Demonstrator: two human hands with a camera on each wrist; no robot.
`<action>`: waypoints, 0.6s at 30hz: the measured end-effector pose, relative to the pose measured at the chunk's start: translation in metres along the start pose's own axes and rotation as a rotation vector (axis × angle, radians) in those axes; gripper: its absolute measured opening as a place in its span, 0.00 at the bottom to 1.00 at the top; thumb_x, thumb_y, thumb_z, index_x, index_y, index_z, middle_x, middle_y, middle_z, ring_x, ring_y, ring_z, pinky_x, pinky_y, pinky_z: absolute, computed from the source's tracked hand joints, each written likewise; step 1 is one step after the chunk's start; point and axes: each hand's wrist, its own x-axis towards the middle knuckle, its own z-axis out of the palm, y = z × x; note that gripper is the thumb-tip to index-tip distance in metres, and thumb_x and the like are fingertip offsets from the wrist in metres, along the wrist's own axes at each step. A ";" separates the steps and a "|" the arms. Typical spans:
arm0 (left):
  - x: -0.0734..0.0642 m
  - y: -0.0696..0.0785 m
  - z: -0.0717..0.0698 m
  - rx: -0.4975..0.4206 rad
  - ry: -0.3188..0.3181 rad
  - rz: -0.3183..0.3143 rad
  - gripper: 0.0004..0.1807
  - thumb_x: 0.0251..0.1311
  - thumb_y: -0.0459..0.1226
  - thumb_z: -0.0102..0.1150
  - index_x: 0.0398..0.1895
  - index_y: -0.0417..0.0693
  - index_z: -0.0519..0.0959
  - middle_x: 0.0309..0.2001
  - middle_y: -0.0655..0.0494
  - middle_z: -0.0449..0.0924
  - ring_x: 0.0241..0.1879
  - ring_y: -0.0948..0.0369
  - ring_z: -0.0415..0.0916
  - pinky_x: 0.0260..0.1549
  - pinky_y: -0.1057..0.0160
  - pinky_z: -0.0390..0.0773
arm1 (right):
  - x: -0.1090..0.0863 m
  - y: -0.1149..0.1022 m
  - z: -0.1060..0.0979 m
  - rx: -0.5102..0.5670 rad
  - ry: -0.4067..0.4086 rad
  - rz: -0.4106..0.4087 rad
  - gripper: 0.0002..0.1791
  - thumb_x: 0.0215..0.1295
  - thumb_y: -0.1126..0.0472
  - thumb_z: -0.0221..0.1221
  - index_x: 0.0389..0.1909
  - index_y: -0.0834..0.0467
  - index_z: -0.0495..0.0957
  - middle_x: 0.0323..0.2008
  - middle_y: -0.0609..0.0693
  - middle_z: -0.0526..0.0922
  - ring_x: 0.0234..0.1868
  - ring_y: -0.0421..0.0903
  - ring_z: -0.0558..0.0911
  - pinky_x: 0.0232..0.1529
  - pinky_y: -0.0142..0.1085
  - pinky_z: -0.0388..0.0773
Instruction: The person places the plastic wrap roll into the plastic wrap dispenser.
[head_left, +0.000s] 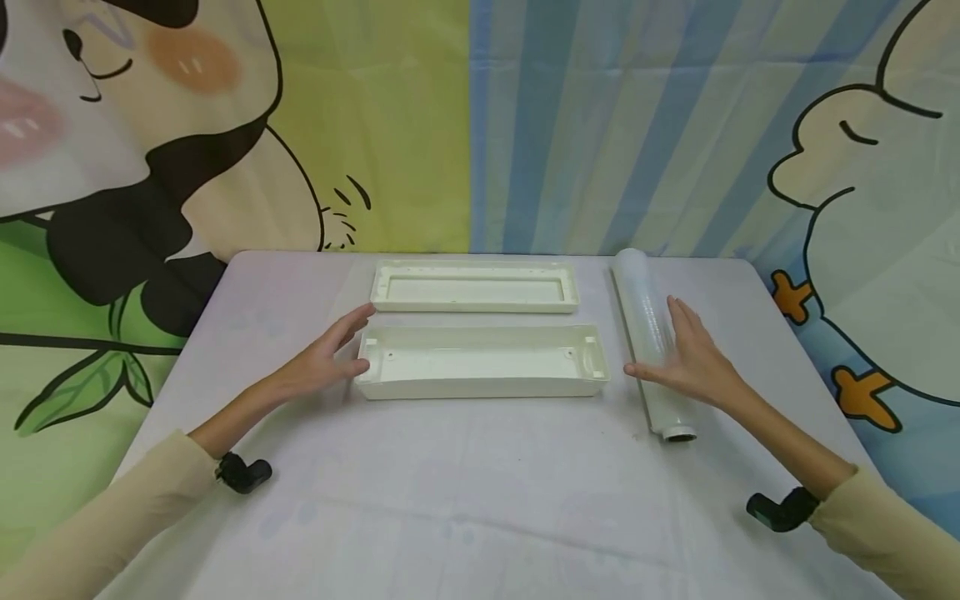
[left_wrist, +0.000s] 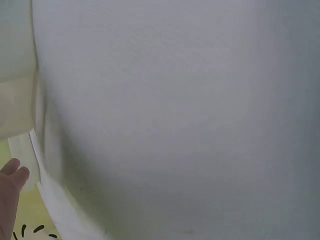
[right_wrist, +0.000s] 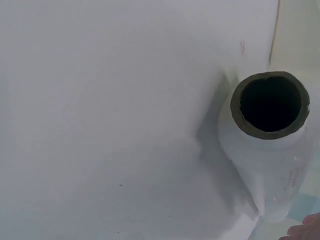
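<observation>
Likely positioning: left hand (head_left: 327,360) nine o'clock of box (head_left: 487,388), right hand (head_left: 692,360) over film roll (head_left: 638,304). Both spread, empty, contact unclear; gripping needs curling.

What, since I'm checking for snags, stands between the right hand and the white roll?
Nothing visible. In the head view, the right hand partly overlaps the white roll; whether they touch is unclear. The front box lies on the roll's other side, out of that path.
</observation>
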 end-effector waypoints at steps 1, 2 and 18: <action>0.000 0.000 0.001 -0.004 -0.010 0.004 0.48 0.61 0.33 0.61 0.78 0.51 0.42 0.77 0.44 0.43 0.76 0.43 0.42 0.70 0.40 0.46 | -0.002 0.000 0.000 0.007 -0.008 0.006 0.73 0.46 0.34 0.69 0.75 0.64 0.30 0.75 0.70 0.39 0.71 0.73 0.52 0.58 0.72 0.58; -0.001 -0.001 0.002 -0.005 -0.019 0.008 0.49 0.60 0.33 0.62 0.78 0.50 0.42 0.77 0.44 0.43 0.76 0.43 0.42 0.70 0.40 0.47 | -0.004 0.000 0.001 0.017 -0.013 0.012 0.74 0.46 0.34 0.69 0.75 0.65 0.30 0.75 0.71 0.39 0.71 0.73 0.52 0.58 0.72 0.58; 0.004 -0.005 0.015 0.047 -0.063 -0.052 0.65 0.44 0.43 0.77 0.77 0.56 0.38 0.76 0.48 0.48 0.73 0.47 0.50 0.66 0.39 0.56 | -0.035 0.008 0.018 0.077 0.008 0.037 0.74 0.44 0.37 0.72 0.74 0.68 0.31 0.73 0.73 0.43 0.66 0.73 0.59 0.53 0.72 0.64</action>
